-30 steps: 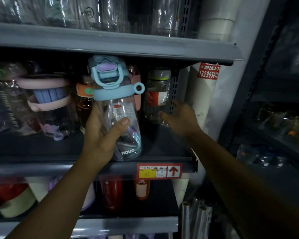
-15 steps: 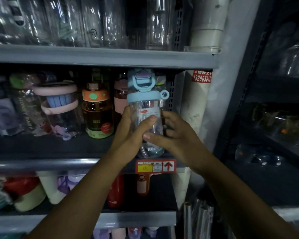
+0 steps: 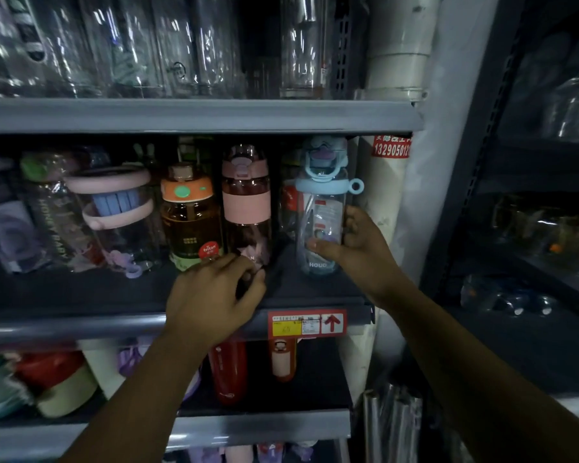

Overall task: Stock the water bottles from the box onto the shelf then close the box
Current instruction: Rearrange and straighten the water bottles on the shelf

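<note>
Head | right grip (image 3: 358,252) holds blue-lid bottle (image 3: 321,208) (upright, shelved) | left grip (image 3: 211,295) pinches pink bottle (image 3: 246,202)

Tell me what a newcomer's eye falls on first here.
First the blue-lidded bottle, upright at the right end of the middle shelf, gripped by the right hand. Next the left hand, curled at the base of the pink bottle to its left, and the red price tag on the shelf edge below.

Blue-capped clear bottle (image 3: 321,225) upright on shelf (image 3: 81,329).
</note>
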A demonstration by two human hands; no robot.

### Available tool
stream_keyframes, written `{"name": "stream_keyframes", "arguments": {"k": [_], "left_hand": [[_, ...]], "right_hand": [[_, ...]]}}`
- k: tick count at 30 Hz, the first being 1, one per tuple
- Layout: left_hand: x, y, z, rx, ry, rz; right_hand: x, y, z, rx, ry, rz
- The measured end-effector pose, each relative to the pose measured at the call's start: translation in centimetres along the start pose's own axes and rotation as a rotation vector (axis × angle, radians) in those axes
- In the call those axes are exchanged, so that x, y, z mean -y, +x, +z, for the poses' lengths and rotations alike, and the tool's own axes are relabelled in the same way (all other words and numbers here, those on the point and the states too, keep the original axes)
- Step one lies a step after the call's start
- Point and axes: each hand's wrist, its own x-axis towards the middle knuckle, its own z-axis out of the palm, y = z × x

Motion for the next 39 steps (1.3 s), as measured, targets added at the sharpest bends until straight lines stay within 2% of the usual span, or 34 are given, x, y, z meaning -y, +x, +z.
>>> {"name": "stream_keyframes", "arguments": {"k": [11,23,30,32,35,39], "left_hand": [[-0.1,0.1,0.6,-0.064,0.06,0.014],[0.1,0.0,0.7,-0.02,0.057,0.005],[-0.2,0.5,0.6,0.012,0.054,-0.013],[-0.1,0.5,0.3,0.042,0.023,-0.011],[0.1,0.4,-0.9,0.116,-0.152,-0.061],[2.2,-1.4,-4.1,0.067,-0.336,-0.041]], "right_hand": [[-2.8,3.2,1.4,0.044,-0.042,-0.016],[-2.8,3.0,1.8,0.025,-0.224,-0.037],[-1.5,2.6,1.6,0.088,-0.315,0.05],[-0.6,1.9,1.6,0.098,-0.407,0.074],[1.1,-0.6,2.0,0.012,-0.559,0.066],[4.8,-6.1,3.8,-0.031,-0.715,-0.068]]}}
